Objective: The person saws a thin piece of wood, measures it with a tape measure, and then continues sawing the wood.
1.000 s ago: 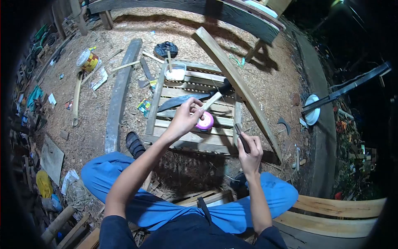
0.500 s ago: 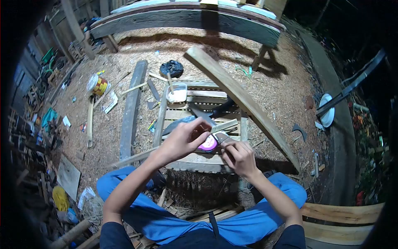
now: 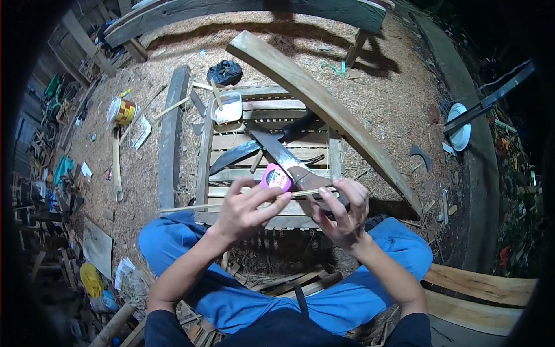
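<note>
A thin wooden strip (image 3: 303, 193) lies nearly level across both hands, above the near edge of a low slatted wooden table (image 3: 274, 222). My left hand (image 3: 247, 211) pinches it near the middle, and its left part sticks out past my wrist. Near the right end, the fingers of my right hand (image 3: 345, 211) are closed on it. Just beyond the strip, a pink tape measure (image 3: 276, 177) rests on the table. Beside it lies a handsaw (image 3: 279, 151) with a brown handle partly hidden by my right hand. A curved dark blade (image 3: 236, 156) crosses under the saw.
A long thick beam (image 3: 324, 107) slants across the table's right side. Another beam (image 3: 173, 136) lies on the left. A white container (image 3: 228, 108) with a stick stands at the table's far left corner, near a black plastic bag (image 3: 224, 72). A bench (image 3: 243, 13) stands behind.
The strip has swung from a slant to nearly level, and my right hand has risen to its right end. My left hand has moved slightly down, uncovering the tape measure. The view has shifted.
</note>
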Tool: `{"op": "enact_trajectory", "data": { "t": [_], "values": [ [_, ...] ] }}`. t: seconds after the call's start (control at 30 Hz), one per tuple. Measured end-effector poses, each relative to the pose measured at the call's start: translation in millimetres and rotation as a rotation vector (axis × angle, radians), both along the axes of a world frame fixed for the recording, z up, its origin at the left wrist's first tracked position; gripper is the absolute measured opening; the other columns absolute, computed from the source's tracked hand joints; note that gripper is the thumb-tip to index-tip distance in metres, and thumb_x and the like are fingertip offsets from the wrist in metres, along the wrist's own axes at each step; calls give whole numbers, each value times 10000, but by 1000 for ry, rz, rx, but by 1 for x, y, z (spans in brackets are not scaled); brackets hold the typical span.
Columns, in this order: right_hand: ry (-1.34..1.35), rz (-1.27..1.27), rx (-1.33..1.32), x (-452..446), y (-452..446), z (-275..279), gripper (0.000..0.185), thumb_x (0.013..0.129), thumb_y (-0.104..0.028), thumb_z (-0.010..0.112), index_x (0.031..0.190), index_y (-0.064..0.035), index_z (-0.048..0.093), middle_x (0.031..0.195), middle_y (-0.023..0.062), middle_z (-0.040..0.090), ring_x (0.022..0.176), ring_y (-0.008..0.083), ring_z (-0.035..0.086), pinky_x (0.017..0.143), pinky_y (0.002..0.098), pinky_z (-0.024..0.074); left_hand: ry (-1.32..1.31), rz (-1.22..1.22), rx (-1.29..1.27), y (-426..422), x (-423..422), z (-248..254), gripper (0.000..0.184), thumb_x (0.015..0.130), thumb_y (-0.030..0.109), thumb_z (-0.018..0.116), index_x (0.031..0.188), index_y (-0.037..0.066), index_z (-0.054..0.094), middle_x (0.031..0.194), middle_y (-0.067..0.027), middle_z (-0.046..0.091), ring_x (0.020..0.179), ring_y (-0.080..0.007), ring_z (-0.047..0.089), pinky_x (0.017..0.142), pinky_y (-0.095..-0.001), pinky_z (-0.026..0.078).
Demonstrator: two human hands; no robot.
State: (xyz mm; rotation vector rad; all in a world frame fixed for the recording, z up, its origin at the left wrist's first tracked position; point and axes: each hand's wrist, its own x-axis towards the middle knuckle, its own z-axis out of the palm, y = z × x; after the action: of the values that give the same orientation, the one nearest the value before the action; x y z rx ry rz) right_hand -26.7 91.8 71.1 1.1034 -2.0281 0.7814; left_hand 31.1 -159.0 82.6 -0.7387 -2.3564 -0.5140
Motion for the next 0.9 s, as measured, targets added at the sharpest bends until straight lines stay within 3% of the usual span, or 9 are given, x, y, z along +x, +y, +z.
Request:
{"op": "enact_trajectory", "data": {
  "t": [0.07,0.13,0.3,0.53,0.8,0.9],
  "values": [
    [7,-45,38,0,-2,5,410,801,-107,841,1192,-149,722,1224,84,598,1098,281,620,926,439,513,12,-8,-2,1,-1,-12,300,846,124,796,1142,161,761,1002,5,767,784,-126,701,801,-351,441],
    [52,-41,36,-5,-4,4,401,805,-113,847,1185,-148,726,1183,67,610,1089,273,624,903,436,510,79,7,-12,2,-1,-18,304,899,209,693,1195,182,754,1028,9,749,844,-119,706,847,-352,457],
    [34,22,42,-3,-10,8,337,819,-95,819,1141,-148,732,1075,27,655,1024,255,643,862,422,503,111,88,-89,-6,11,-18,264,916,237,665,1163,274,750,1078,44,761,884,-66,706,875,-334,350],
    [40,93,26,-4,-17,4,325,817,-99,789,1131,-157,727,1095,25,680,1021,251,648,855,420,496,99,111,-66,-17,17,-15,244,909,253,667,1133,227,760,1098,40,766,806,-66,668,869,-340,357],
    [16,71,45,-4,-27,2,328,824,-110,805,1140,-162,737,1068,22,675,1014,248,649,859,417,497,62,74,92,-18,10,-10,243,866,317,827,1022,139,774,809,42,743,654,-83,629,782,-311,438],
    [16,66,37,-3,-31,-1,308,839,-124,814,1138,-159,749,1051,18,670,1002,242,653,860,416,500,48,53,95,-21,10,-9,266,845,283,866,1040,132,764,745,30,741,614,-91,660,741,-309,441]
  ]
}}
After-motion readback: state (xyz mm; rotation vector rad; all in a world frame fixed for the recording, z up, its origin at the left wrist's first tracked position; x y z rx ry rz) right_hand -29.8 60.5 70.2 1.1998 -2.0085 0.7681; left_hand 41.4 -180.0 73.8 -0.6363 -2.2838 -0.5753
